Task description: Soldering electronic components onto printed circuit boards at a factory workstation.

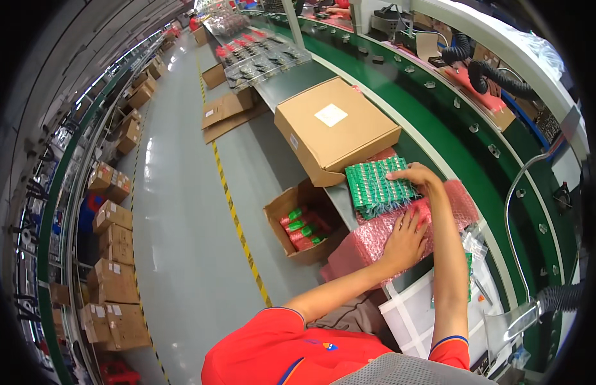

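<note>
A stack of green circuit boards (378, 183) with rows of small parts and bluish wires along its edge lies by the large cardboard box. My right hand (418, 176) grips its right side, one digit over the top face; the digits underneath are hidden. Below the stack, pink bubble wrap (375, 237) spreads over the bench and hangs past its near edge. My left hand (405, 242) lies flat on this wrap, fingers stretched out toward the boards.
The closed cardboard box (339, 125) stands beyond the boards. An open carton (291, 250) with pink-wrapped green pieces sits on the floor at left. A green conveyor (432, 109) runs along the right. A white tray (404, 321) and a clear duct nozzle (513, 321) are near my right arm.
</note>
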A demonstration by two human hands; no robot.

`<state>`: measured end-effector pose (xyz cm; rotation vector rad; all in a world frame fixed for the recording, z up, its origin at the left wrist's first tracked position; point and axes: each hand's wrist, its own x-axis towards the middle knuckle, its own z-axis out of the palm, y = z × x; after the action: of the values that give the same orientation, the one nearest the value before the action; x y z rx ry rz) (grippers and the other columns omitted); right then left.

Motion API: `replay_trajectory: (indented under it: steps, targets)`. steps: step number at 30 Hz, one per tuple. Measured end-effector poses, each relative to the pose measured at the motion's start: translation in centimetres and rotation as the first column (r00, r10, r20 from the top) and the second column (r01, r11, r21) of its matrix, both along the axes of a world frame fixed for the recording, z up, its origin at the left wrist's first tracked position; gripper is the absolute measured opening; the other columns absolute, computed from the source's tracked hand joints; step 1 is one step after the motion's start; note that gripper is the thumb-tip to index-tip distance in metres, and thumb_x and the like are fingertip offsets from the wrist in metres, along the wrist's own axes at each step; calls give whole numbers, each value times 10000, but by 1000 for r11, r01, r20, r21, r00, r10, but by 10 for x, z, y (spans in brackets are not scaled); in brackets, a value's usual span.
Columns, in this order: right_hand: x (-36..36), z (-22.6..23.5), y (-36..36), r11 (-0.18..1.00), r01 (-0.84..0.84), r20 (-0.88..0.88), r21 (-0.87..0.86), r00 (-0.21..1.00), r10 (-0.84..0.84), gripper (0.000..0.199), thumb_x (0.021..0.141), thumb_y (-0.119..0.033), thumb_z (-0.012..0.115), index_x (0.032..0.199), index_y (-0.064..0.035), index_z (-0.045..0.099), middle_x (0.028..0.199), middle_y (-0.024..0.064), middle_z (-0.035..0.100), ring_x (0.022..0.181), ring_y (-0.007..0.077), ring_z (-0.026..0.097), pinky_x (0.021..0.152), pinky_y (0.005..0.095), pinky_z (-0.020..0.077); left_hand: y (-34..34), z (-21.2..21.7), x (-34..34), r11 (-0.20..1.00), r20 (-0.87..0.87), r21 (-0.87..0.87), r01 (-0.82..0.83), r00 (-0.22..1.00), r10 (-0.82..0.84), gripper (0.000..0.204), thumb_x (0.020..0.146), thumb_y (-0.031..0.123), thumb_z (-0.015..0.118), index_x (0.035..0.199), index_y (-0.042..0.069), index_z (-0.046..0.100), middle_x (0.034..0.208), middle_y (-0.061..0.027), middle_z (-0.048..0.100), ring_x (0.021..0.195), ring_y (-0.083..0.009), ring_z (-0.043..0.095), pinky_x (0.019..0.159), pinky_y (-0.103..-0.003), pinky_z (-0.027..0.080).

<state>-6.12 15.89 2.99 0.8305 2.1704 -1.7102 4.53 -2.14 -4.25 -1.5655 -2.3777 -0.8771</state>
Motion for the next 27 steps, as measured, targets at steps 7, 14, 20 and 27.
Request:
replay_trajectory:
  steps: [7,14,20,27]
  targets:
    - [1,1,-11,993,15,-34,115,999,-11,665,649,-395,940,1040,107,746,998,175,751,868,275,719,769,421,562,7,-5,-1,1000,-37,-6,4,999,-4,556,962,334,612,1400,-7,584,1511,-294,471,1402,-461,419,1206,-558,284]
    - [3,-4,-9,996,12,-47,90,999,-8,685,629,-415,939,1032,106,750,993,184,748,885,263,711,791,405,556,5,-1,-2,999,44,2,36,998,-36,562,929,291,662,1378,-34,568,1510,-317,448,1401,-485,404,1206,-569,284]
    - [3,-16,-8,988,40,-114,150,993,-23,734,601,-471,944,1009,107,750,953,165,743,832,241,707,754,374,553,-17,8,-4,988,104,124,96,989,-109,482,919,208,713,1303,-51,582,1430,-314,499,1387,-477,435,1187,-548,326]
    - [13,-24,-10,947,147,-167,286,981,-102,833,578,-570,946,992,119,728,961,209,759,854,262,741,705,363,575,-102,44,-40,874,364,431,-225,930,60,409,855,64,773,1208,-52,600,1280,-222,583,1198,-373,563,1076,-462,425]
